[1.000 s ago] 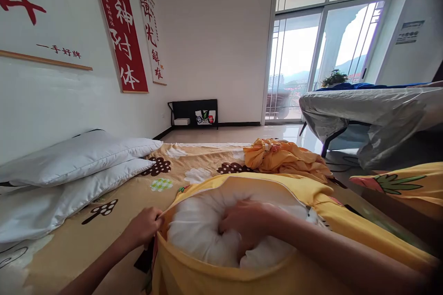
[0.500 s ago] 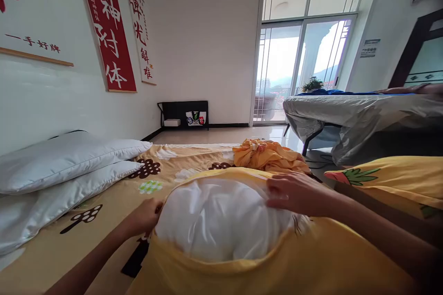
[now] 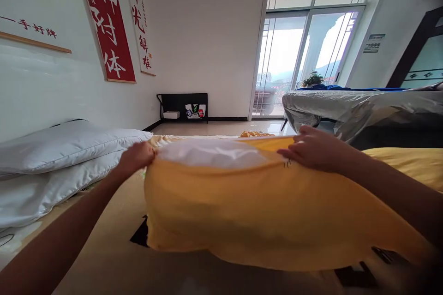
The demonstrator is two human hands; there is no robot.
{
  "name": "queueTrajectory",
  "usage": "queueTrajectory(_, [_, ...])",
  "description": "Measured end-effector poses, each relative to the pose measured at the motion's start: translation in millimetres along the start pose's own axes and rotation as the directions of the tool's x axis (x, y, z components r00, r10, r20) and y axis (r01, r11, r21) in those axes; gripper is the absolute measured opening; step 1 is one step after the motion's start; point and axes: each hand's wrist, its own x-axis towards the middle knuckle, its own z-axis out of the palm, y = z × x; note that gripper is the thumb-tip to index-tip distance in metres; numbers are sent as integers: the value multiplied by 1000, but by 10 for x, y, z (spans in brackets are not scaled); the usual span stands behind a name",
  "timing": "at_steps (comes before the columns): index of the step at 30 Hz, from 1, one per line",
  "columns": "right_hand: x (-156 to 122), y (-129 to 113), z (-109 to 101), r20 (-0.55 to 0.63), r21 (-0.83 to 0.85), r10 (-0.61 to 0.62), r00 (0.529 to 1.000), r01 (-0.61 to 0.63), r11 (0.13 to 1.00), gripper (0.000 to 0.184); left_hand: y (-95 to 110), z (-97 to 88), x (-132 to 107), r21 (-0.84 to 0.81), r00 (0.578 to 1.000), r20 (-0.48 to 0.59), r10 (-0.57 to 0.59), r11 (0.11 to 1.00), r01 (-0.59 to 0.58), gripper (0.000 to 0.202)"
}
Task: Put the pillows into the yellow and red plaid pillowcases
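A yellow pillowcase (image 3: 235,212) hangs raised over the bed, its mouth turned up and away from me. Inside the opening shows a white pillow (image 3: 211,153). At the left end of the mouth, my left hand (image 3: 137,159) is closed on the pillowcase edge. My right hand (image 3: 309,148) grips the pillowcase at the right end of the mouth, thumb and fingers pinching the cloth. Between the hands the near edge is stretched fairly straight. The lower part of the pillow is hidden in the cloth.
Two stacked white pillows (image 3: 69,152) lie at the left on the patterned bed sheet (image 3: 114,225). Bunched orange cloth (image 3: 257,134) shows behind the pillowcase. Another yellow cloth piece (image 3: 408,163) lies at the right. Beyond it stands a plastic-covered table (image 3: 374,105).
Both hands have lifted the pillowcase with the pillow in it off the bed. Its mouth now looks narrower, and its near side hangs in view. My right hand now grips the edge.
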Motion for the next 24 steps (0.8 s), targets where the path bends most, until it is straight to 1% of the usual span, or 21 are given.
queueTrajectory(1, [93,-3,-65,-112,-14,34,993,-36,999,72,45,-150,151,74,999,4,-44,996,43,35])
queueTrajectory(2, [176,-39,-110,-194,-1,33,980,-34,999,70,86,-286,273,136,997,-2,-77,988,76,31])
queueTrajectory(3, [247,-93,-135,-242,20,-7,970,12,1000,68,116,-406,363,190,995,9,-97,977,94,28])
queueTrajectory(5, [354,-188,-137,-241,24,-154,958,165,986,62,133,-589,449,262,991,43,-127,959,111,21])
queueTrajectory(6, [397,-207,-125,-238,5,-201,950,208,978,60,117,-654,456,285,987,73,-141,952,115,19])
queueTrajectory(7, [435,-209,-111,-258,-19,-199,945,201,979,58,85,-703,448,305,983,90,-161,944,126,19])
queueTrajectory(8, [471,-205,-97,-308,-33,-147,940,144,989,58,43,-737,433,323,979,92,-180,936,142,21])
queueTrajectory(10, [537,-237,-61,-410,-13,-14,912,9,1000,59,-52,-761,399,350,977,64,-204,921,169,26])
queueTrajectory(11, [564,-297,-30,-424,-1,8,906,-9,1000,58,-96,-750,384,363,977,50,-208,915,176,30])
queueTrajectory(12, [582,-386,13,-404,1,-26,914,29,1000,56,-133,-722,371,375,977,50,-207,910,174,32])
queueTrajectory(13, [591,-496,68,-356,-1,-104,929,110,994,52,-164,-679,359,387,976,78,-205,908,160,31])
queueTrajectory(14, [590,-607,128,-292,-1,-198,936,207,978,49,-190,-624,344,396,969,135,-205,908,137,27])
queueTrajectory(15, [582,-700,186,-230,5,-283,931,292,956,47,-212,-563,328,405,957,205,-208,908,110,21])
queueTrajectory(16, [571,-757,231,-188,13,-330,925,338,941,47,-232,-504,312,412,938,274,-212,907,84,14])
queueTrajectory(17, [563,-766,254,-176,19,-331,927,339,941,48,-250,-457,296,421,919,327,-220,905,66,10])
queueTrajectory(18, [563,-726,250,-195,18,-290,937,299,954,50,-266,-429,286,431,906,356,-229,901,58,9])
queueTrajectory(19, [575,-647,219,-232,9,-235,944,243,970,52,-276,-423,282,438,903,359,-236,897,60,9])
queueTrajectory(20, [600,-548,167,-279,-4,-179,943,186,983,54,-280,-438,286,445,914,329,-239,893,73,12])
queueTrajectory(22, [679,-379,52,-373,-21,-76,925,73,997,57,-265,-493,306,454,950,206,-235,883,120,22])
queueTrajectory(23, [722,-349,19,-404,-20,-28,914,22,1000,58,-247,-504,313,456,966,137,-218,880,134,25])
queueTrajectory(24, [758,-369,19,-413,-16,-1,911,-6,1000,58,-226,-487,310,456,978,85,-189,880,130,26])
